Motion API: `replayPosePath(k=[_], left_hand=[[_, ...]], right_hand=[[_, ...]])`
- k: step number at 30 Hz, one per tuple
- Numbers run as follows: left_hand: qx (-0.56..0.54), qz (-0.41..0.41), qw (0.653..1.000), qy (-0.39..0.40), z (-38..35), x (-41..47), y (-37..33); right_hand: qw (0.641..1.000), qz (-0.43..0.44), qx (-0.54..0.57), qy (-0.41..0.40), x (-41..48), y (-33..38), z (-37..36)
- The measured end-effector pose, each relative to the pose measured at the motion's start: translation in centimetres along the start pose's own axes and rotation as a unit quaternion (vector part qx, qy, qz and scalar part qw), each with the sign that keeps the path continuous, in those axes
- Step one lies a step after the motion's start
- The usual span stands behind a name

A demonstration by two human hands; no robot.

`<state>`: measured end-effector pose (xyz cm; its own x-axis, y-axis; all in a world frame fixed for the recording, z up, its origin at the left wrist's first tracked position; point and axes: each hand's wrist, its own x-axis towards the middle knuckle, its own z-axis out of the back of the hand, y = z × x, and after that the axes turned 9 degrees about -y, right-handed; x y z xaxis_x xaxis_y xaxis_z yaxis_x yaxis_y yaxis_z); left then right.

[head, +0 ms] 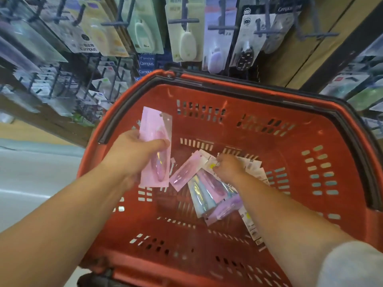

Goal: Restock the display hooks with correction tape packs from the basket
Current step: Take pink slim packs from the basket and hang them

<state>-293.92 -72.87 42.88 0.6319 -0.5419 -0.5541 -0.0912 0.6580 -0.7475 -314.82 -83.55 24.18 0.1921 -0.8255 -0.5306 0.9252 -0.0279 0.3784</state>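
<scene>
Picking packs out of the basket (248,90) was the step I was on. My left hand (132,150) held one pink pack (157,168), thumb across its front, just above the basket's left side. My right hand (228,168) was down inside, to the right of that pack. Its fingers were curled, pinching the corner of a white pack (209,163) on top of the pile (209,193).

Next, I thought, I had to lift that one out and carry both to the hooks (182,21), far ahead of my hands and higher up. The basket's far rim stood between my hands and the hooks, so going up first looked best. Right above my hands was open room, but the hooks looked crowded with hanging packs (187,44).
</scene>
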Motion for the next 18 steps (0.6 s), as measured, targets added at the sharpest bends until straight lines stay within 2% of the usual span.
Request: replayPosePath(k=[3, 9, 15, 18], left_hand=[[0.022, -0.001, 1.000, 0.007, 0.4, 0.3, 0.5], [-0.003, 0.022, 1.000, 0.008, 0.5, 0.3, 0.8], [-0.002, 0.012, 1.000, 0.027, 0.0, -0.1, 0.8], [-0.029, 0.019, 0.999, 0.037, -0.4, -0.5, 0.7]], right_hand=[[0.992, -0.014, -0.123, 0.018, -0.2, -0.8, -0.9], [0.979, 0.015, -0.201, -0.015, -0.6, -1.3, -1.3], [0.986, 0.031, -0.165, -0.010, -0.8, -1.2, 1.5], [0.995, 0.034, -0.096, -0.004, -2.0, -0.1, 3.9]])
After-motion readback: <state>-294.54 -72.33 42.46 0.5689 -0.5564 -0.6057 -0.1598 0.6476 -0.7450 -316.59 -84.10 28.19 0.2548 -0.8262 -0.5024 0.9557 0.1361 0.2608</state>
